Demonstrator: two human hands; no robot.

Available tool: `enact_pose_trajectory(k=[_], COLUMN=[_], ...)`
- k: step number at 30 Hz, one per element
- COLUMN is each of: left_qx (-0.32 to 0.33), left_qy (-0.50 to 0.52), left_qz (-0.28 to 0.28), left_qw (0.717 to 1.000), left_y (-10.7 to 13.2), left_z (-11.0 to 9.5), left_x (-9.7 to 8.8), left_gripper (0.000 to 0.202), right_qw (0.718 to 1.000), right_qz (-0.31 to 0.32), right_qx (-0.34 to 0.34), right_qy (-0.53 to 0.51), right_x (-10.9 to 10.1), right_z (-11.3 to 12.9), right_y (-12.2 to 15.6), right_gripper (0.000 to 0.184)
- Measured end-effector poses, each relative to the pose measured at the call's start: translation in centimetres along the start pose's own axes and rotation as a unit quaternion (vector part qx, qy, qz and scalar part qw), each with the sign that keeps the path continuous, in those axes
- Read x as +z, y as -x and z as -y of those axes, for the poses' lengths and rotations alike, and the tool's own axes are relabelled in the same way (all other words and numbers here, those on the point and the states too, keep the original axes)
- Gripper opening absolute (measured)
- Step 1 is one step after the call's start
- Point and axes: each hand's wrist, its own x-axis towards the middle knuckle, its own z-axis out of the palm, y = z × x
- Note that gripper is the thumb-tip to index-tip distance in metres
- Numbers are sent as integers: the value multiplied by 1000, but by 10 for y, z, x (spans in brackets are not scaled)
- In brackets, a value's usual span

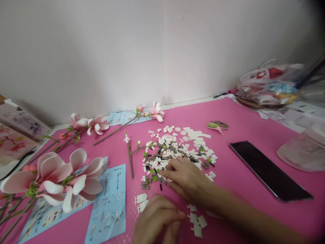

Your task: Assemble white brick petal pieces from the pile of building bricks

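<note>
Fingers (170, 175) of our right hand (186, 178) bent over near part of brick pile (172, 150), grasp unclear; pile spreads ahead on tabletop (220, 156). Our left hand (156, 218) farther off, curled, contents hidden. Brown stem (130, 161) left of pile, long axis pointing away.

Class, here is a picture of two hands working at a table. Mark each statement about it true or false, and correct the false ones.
1. The right hand is at the pile of small pieces. True.
2. A phone with a dark screen lies right of the pile. True.
3. The left hand rests on the phone. False: it is in the near foreground, apart from the phone.
4. The tabletop is green. False: it is pink.
5. Pink-and-white flowers lie left of the pile. True.
</note>
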Motion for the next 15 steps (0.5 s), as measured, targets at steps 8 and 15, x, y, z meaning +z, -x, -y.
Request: enact_pose_trajectory(k=[8, 15], left_qx=[-269, -330], left_qy=[137, 219], left_qz=[-253, -318], left_qw=[919, 862], left_y=[-6, -3], left_z=[-9, 5], left_x=[4, 6], left_gripper=[18, 24], right_qw=[999, 995], right_qz=[-30, -78], right_qx=[12, 57], right_qy=[8, -39], right_x=[5, -8], right_z=[-6, -22], right_y=[-1, 6], right_gripper=[19, 20])
